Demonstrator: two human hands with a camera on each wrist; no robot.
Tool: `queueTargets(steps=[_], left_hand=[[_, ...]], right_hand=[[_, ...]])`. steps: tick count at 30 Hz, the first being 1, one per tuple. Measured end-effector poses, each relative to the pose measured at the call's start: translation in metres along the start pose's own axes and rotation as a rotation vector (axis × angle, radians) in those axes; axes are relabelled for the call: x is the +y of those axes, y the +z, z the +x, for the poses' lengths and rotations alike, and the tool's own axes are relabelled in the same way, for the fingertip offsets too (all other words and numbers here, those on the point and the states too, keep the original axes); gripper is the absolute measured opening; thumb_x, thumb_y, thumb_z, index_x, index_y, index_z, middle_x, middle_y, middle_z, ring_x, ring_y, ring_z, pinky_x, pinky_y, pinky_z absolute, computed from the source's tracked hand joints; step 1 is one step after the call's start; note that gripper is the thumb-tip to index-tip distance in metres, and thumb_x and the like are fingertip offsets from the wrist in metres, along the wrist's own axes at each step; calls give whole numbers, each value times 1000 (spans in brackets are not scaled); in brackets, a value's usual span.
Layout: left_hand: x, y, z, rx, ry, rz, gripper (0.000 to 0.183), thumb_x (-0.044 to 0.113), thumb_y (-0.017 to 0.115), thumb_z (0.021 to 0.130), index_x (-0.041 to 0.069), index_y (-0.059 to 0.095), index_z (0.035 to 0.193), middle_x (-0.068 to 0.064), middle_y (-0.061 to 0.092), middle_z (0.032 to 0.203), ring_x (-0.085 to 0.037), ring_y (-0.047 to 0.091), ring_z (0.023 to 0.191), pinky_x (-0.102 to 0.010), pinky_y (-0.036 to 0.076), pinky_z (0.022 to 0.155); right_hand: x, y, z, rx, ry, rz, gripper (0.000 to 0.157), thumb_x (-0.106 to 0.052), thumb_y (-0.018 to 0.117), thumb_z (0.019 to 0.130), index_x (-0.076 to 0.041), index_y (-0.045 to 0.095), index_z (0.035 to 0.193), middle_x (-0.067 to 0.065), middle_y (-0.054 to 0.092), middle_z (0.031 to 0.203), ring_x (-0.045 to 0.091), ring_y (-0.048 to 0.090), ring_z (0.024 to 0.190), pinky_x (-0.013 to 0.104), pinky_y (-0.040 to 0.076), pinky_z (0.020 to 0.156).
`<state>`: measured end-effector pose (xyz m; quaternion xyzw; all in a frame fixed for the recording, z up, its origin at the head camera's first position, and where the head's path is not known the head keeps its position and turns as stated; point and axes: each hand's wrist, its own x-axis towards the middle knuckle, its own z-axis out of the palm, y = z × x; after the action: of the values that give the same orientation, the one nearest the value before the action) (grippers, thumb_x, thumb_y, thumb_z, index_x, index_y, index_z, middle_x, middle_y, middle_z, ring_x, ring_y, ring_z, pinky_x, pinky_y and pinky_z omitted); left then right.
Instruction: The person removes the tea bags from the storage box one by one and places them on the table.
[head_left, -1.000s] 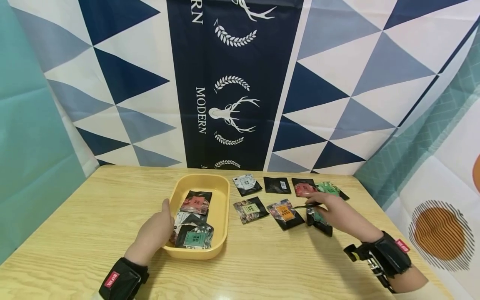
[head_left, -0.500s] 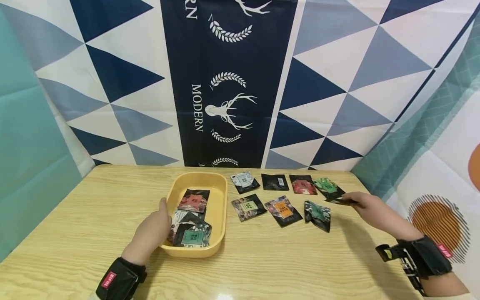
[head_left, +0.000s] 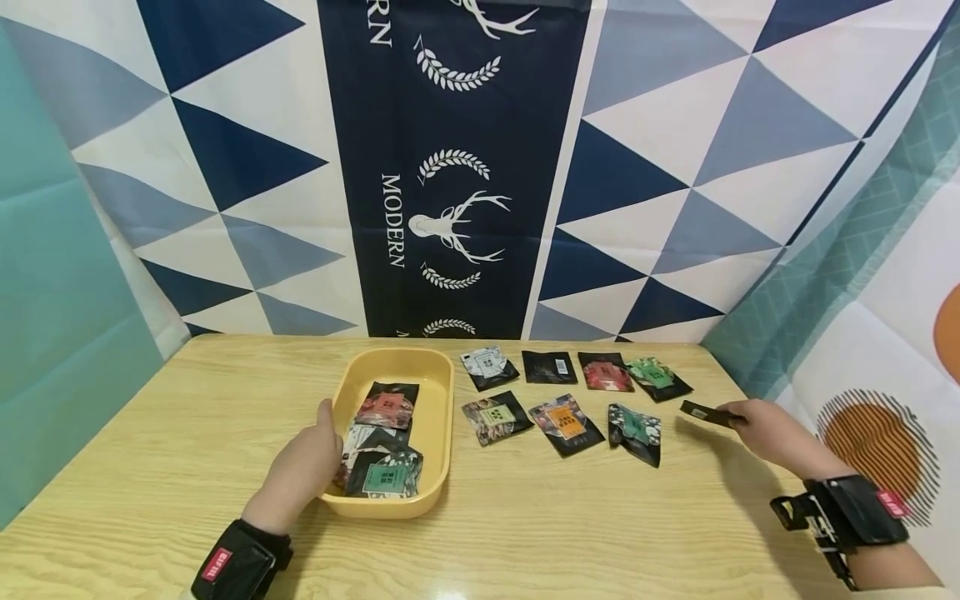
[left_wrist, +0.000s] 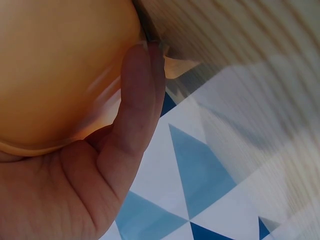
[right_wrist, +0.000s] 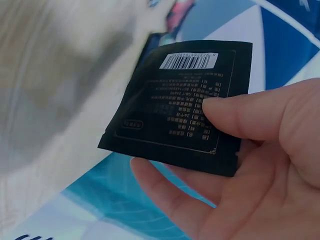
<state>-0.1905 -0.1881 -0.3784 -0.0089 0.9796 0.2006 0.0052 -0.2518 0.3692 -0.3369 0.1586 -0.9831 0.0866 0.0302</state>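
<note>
My left hand (head_left: 303, 462) grips the left wall of a yellow plastic tray (head_left: 442, 454); the left wrist view has its fingers against the outside of the tray (left_wrist: 60, 70). Inside lie a red-labelled sachet (head_left: 387, 406), a green-labelled sachet (head_left: 385, 476) and a partly covered whitish one. Over the table's right side, my right hand (head_left: 776, 433) pinches a black sachet (head_left: 708, 413) between thumb and fingers. In the right wrist view this sachet (right_wrist: 175, 105) turns its back, with barcode and small print, to the camera.
Several sachets lie in two rows right of the tray: a white-labelled one (head_left: 489, 367), a black one face down (head_left: 550, 367), a red one (head_left: 606, 372), green ones (head_left: 658, 377) and an orange-labelled one (head_left: 567, 423). A patterned cloth (head_left: 457, 167) hangs behind the wooden table (head_left: 540, 533).
My right hand has moved right with the black sachet, away from above the front row, past the green-labelled sachets. My left hand stays on the tray.
</note>
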Motion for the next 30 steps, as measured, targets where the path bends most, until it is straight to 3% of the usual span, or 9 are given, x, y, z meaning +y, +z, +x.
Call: queueTargets(steps=[4, 8, 12, 19, 21, 25, 30], left_hand=[[-1, 0, 0, 10, 5, 11, 59, 11, 35, 96, -17, 7, 141, -4, 46, 52, -14, 41, 42, -25, 26, 40], [-1, -1, 1, 6, -4, 1, 60, 11, 34, 96, -16, 6, 142, -5, 48, 54, -14, 43, 43, -25, 28, 40], [0, -1, 1, -9, -19, -11, 60, 11, 33, 96, -15, 5, 142, -5, 49, 56, -15, 45, 45, -25, 29, 41], [1, 1, 1, -22, -23, -8, 59, 8, 31, 97, -16, 3, 142, -4, 50, 53, -13, 44, 43, -24, 28, 40], [1, 1, 1, -27, -27, -15, 59, 8, 31, 97, -15, 2, 142, -4, 51, 54, -14, 45, 44, -25, 29, 40], [1, 1, 1, -25, -25, -16, 59, 8, 31, 96, -15, 3, 142, -4, 51, 55, -14, 46, 44, -25, 29, 40], [2, 0, 0, -7, -9, -7, 58, 9, 31, 96, -16, 5, 141, -4, 50, 54, -14, 45, 43, -25, 29, 40]], right_hand=[[10, 8, 1, 10, -12, -10, 24, 12, 43, 82, 15, 62, 96, 25, 64, 84, 19, 49, 66, 29, 37, 59], [14, 15, 1, 1, -27, -3, 24, 13, 43, 80, 16, 62, 95, 27, 64, 87, 28, 58, 73, 34, 45, 63], [14, 18, 0, -93, -16, 29, 22, 9, 46, 83, 15, 63, 96, 27, 64, 92, 39, 61, 84, 43, 48, 70], [10, 23, -3, -201, 45, 63, 25, -2, 60, 79, 14, 62, 99, 22, 63, 92, 32, 59, 82, 42, 45, 70], [8, 23, -3, -217, 70, 77, 32, -6, 62, 81, 16, 59, 104, 28, 61, 99, 39, 59, 87, 45, 47, 72], [6, 22, -2, -221, 105, 85, 44, -16, 65, 84, 19, 56, 110, 35, 57, 106, 48, 56, 95, 49, 48, 76], [-10, 15, -2, -198, 102, 101, 45, -13, 63, 84, 17, 53, 116, 36, 54, 113, 47, 55, 97, 48, 48, 77]])
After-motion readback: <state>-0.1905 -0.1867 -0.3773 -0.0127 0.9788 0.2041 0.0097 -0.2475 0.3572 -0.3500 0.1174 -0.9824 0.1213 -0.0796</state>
